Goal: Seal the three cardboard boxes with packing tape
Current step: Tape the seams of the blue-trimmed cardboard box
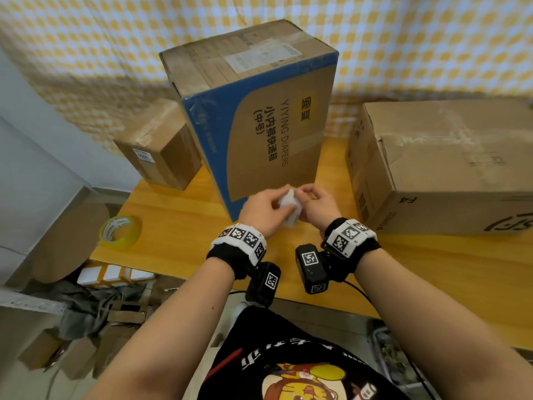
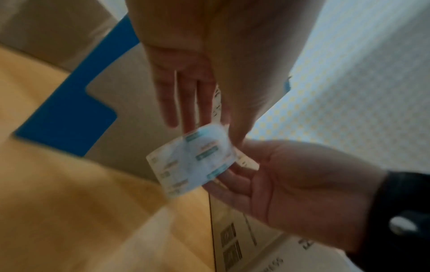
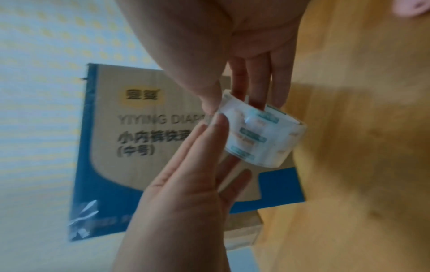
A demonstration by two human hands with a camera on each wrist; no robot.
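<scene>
Both your hands, left and right, pinch the printed tape roll just in front of the diaper box.

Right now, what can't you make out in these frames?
- Tape roll: free end, head view, covered by left hand and right hand.
- Print on roll: wrist views, blurred.
- Right box: cut off at head view's edge.
- Small box label: too small.

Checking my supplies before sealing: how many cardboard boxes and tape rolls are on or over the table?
Cardboard boxes: 3 (small box, diaper box, large box)
Tape rolls: 2 (yellow roll on the table, printed roll in both hands)
Total: 5
</scene>
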